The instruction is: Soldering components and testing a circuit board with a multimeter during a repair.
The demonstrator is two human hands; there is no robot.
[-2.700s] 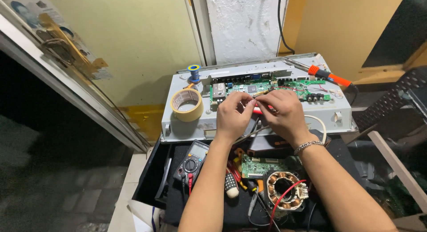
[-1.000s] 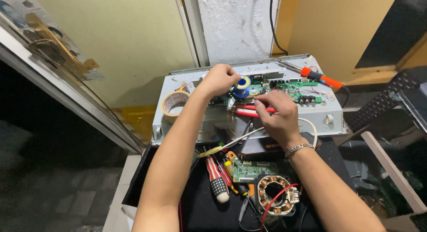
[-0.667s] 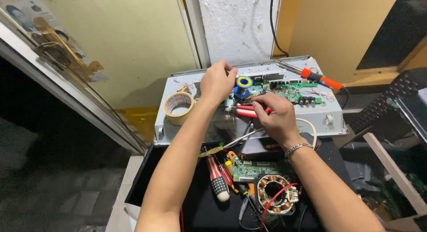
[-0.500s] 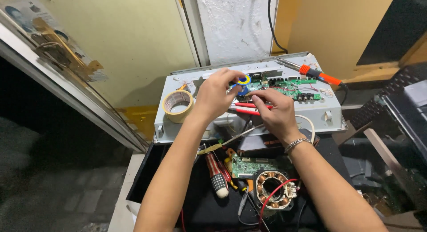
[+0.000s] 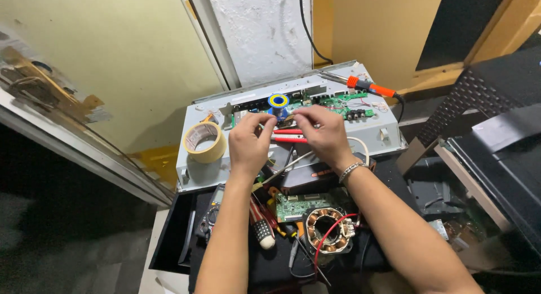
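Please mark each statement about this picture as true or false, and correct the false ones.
1. The roll of tape lies on the grey metal panel, to the left of the left hand. True.
2. The soldering iron with the orange grip is held in the right hand. False: it lies at the far right edge of the panel, away from both hands.
3. The right wrist wears a bracelet. True.
4. The copper motor coil sits on top of the grey panel. False: it lies lower down, in the black tray near the person.
5. The blue and yellow spool stands just beyond the two hands. True.
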